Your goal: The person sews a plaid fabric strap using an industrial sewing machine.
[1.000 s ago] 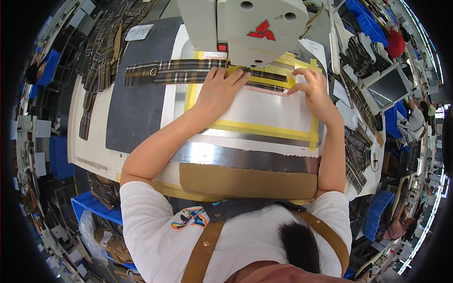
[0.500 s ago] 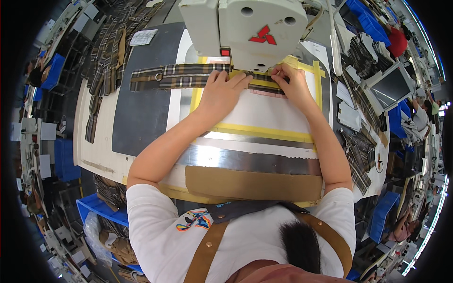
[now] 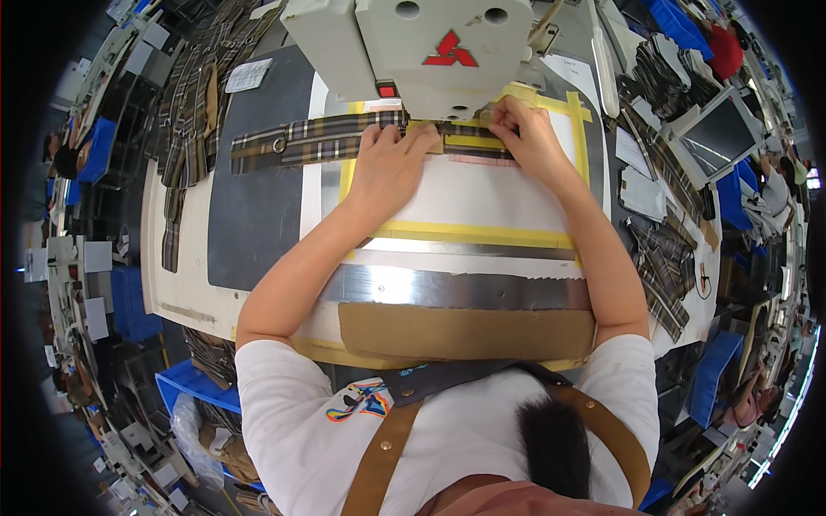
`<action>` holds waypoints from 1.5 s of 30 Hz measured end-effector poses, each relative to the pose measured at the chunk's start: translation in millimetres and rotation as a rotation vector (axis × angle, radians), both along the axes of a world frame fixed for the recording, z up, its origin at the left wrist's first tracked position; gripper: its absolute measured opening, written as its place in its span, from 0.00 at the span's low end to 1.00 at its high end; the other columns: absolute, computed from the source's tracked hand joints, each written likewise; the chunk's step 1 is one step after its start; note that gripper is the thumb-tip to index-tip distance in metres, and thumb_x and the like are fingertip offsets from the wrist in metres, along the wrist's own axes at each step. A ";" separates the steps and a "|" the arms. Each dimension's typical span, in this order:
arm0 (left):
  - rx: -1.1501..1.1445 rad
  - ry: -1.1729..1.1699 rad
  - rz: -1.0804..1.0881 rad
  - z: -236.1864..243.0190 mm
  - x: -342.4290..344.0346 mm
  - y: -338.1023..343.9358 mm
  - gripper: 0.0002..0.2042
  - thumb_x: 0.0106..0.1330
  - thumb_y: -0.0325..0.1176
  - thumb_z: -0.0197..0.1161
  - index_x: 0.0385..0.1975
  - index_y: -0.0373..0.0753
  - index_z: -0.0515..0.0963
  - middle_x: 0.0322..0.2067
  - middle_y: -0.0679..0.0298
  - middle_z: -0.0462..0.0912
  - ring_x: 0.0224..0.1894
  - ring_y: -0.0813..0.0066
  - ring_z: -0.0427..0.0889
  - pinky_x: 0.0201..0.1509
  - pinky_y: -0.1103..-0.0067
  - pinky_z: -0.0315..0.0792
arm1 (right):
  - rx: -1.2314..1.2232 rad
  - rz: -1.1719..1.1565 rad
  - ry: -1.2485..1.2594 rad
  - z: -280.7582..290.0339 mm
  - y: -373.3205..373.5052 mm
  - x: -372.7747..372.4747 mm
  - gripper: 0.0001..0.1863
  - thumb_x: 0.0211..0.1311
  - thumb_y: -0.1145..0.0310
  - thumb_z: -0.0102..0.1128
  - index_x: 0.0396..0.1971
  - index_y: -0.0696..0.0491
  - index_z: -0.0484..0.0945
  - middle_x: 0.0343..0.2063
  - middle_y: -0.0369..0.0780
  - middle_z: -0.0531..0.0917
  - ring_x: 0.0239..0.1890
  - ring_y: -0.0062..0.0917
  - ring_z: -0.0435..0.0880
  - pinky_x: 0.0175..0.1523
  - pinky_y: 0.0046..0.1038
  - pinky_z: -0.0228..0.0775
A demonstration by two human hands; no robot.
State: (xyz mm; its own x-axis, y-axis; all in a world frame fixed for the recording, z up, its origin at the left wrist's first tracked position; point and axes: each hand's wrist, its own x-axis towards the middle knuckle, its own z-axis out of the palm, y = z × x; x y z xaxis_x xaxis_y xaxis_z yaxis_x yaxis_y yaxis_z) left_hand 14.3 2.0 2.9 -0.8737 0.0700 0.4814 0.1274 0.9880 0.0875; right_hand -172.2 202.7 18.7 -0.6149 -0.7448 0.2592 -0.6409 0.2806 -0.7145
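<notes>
A brown plaid fabric strap [image 3: 297, 144] with a metal ring lies across a white plate edged in yellow tape [image 3: 465, 230], running under the white sewing machine head [image 3: 413, 47]. My left hand [image 3: 387, 168] lies flat, fingers together, pressing the strap just left of the needle. My right hand [image 3: 525, 138] presses the strap's right part with its fingertips at the machine's foot. The needle itself is hidden by the machine head.
A dark grey mat [image 3: 254, 206] covers the table's left side. Plaid pieces are stacked at far left [image 3: 185, 120] and at right [image 3: 658, 275]. A brown pad [image 3: 465, 331] lines the near table edge. Blue bins [image 3: 198, 391] stand below. A screen [image 3: 718, 129] sits at the right.
Both hands have moved closer together at the machine's foot; the right hand came in from the plate's right edge onto the strap. The strap has shifted slightly.
</notes>
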 end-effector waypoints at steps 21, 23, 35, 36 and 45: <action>-0.110 -0.065 0.036 5.3 -5.0 12.1 0.26 0.67 0.26 0.61 0.67 0.51 0.78 0.55 0.67 0.80 0.46 0.62 0.77 0.61 0.63 0.67 | 0.025 0.007 0.271 -8.6 4.7 2.7 0.04 0.66 0.79 0.62 0.38 0.56 0.76 0.26 0.42 0.87 0.31 0.40 0.85 0.55 0.36 0.65; -0.113 -0.073 0.036 6.0 -5.8 13.2 0.26 0.67 0.26 0.61 0.67 0.50 0.78 0.55 0.66 0.80 0.46 0.62 0.77 0.61 0.63 0.67 | 0.022 0.007 0.340 -8.1 4.7 3.5 0.04 0.67 0.78 0.62 0.38 0.56 0.76 0.25 0.42 0.87 0.31 0.40 0.85 0.53 0.37 0.65; -0.157 -0.056 0.045 4.5 -9.0 16.6 0.26 0.65 0.24 0.61 0.65 0.47 0.78 0.56 0.64 0.79 0.49 0.62 0.79 0.64 0.64 0.68 | 0.190 -0.115 0.373 19.0 33.5 -9.9 0.03 0.65 0.76 0.63 0.33 0.54 0.85 0.29 0.39 0.86 0.38 0.37 0.84 0.55 0.37 0.64; -0.150 -0.052 0.042 4.1 -8.3 15.8 0.26 0.64 0.24 0.61 0.65 0.46 0.78 0.56 0.64 0.79 0.50 0.62 0.79 0.64 0.64 0.68 | 0.193 -0.115 0.377 22.2 37.0 -9.9 0.03 0.65 0.76 0.63 0.33 0.54 0.85 0.29 0.39 0.86 0.38 0.37 0.84 0.55 0.37 0.64; -0.157 -0.049 0.047 3.6 -8.5 16.7 0.27 0.64 0.23 0.61 0.65 0.46 0.78 0.56 0.64 0.79 0.49 0.62 0.79 0.63 0.65 0.68 | 0.185 0.065 0.374 9.6 62.3 -5.2 0.25 0.54 0.89 0.53 0.41 0.47 0.92 0.39 0.34 0.78 0.48 0.29 0.76 0.63 0.33 0.60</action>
State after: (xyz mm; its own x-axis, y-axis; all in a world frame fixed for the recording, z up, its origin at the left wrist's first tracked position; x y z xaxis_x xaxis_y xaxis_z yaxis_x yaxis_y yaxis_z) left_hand 5.8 18.7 6.6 -0.8997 0.0993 0.4250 0.0798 0.9948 -0.0634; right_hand -177.4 265.0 28.3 -0.4542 -0.8339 0.3137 -0.8671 0.3329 -0.3705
